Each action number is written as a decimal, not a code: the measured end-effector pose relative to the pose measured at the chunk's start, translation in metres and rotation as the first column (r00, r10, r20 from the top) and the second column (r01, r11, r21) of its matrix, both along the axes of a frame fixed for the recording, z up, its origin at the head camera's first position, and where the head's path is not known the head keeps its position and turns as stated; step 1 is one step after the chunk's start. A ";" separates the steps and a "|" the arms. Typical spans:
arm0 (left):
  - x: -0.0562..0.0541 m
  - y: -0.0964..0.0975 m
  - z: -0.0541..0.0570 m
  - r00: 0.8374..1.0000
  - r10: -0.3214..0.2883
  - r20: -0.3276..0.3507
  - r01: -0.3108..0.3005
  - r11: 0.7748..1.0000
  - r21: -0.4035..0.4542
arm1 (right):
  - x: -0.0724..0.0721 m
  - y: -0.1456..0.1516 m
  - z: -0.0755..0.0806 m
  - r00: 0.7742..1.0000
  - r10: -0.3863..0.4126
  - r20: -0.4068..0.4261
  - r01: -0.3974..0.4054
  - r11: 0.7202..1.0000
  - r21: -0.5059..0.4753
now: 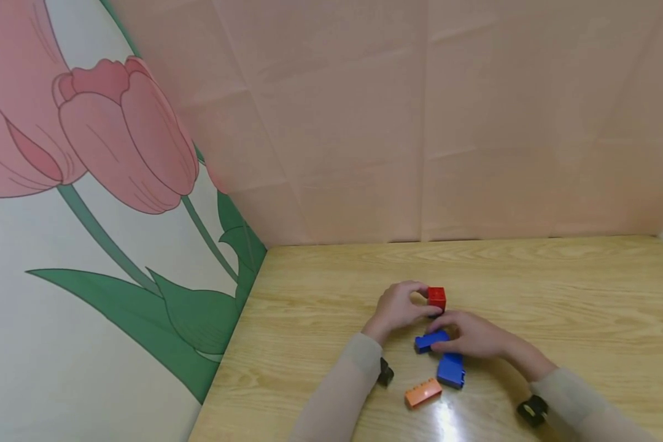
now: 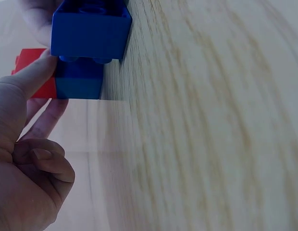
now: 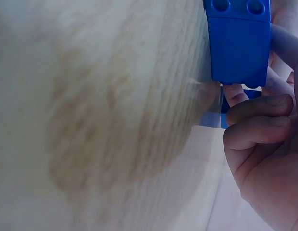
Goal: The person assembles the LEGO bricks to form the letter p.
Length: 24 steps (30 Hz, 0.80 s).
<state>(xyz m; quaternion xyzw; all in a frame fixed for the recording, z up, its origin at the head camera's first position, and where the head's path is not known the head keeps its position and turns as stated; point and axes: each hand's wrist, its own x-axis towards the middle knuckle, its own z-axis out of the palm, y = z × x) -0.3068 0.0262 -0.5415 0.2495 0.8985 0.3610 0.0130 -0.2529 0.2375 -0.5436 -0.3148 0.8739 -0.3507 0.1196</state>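
A creased pink sheet [image 1: 337, 123] fills the upper middle and right of the head view, and a wall [image 1: 50, 368] painted with large pink tulips takes up the left side. The wooden table [image 1: 309, 307] spreads across the lower middle and right. Two pale sleeves, the left [image 1: 337, 393] and the right [image 1: 582, 402], rise from the bottom edge to the right hand [image 1: 475, 334] and the left hand [image 1: 400, 307], both right of centre and close together, each in a narrow pinch. A wide blue block [image 1: 450, 373] lies below the right hand, with an orange block [image 1: 423, 393] nearer the bottom edge. The right thumb and forefinger hold a narrow blue block [image 1: 428, 342]; the left thumb and fingers grip a red block [image 1: 436, 296], seated on a dark blue block [image 2: 79, 82] at upper left in the left wrist view
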 end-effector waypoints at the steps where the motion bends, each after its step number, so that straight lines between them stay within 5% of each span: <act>1: 0.000 0.000 0.000 1.000 0.001 0.003 -0.001 1.000 0.002 | 0.000 0.000 0.000 1.000 0.002 0.001 -0.002 1.000 -0.001; 24: -0.002 0.001 -0.003 0.999 0.009 0.031 -0.010 1.000 0.015 | -0.001 0.009 -0.002 0.996 0.045 0.073 -0.036 0.994 -0.108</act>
